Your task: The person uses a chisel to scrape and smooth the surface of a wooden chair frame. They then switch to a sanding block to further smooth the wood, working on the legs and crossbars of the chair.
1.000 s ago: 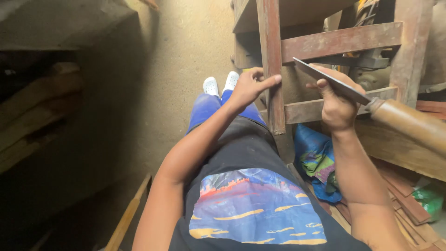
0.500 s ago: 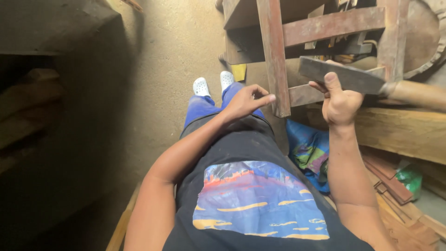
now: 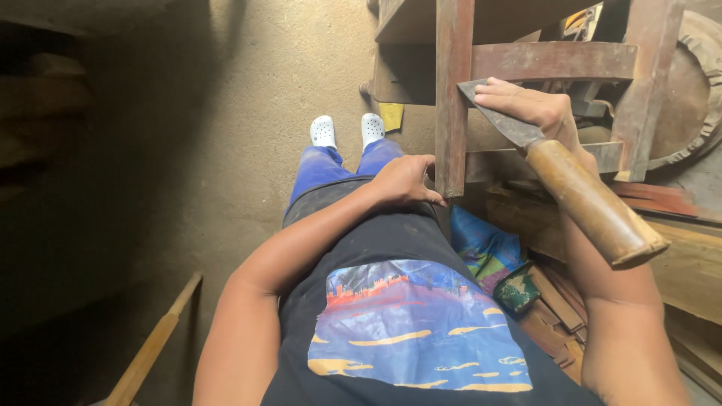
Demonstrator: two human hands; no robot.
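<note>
Blk print tee (image 3: pixel 406 331), blue trousers (image 3: pixel 331 169), wht clogs (image 3: pixel 347 129)

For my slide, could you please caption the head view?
Right hand holds a wooden-handled blade against a wooden frame's leg; left hand rests at the leg's end.
</note>
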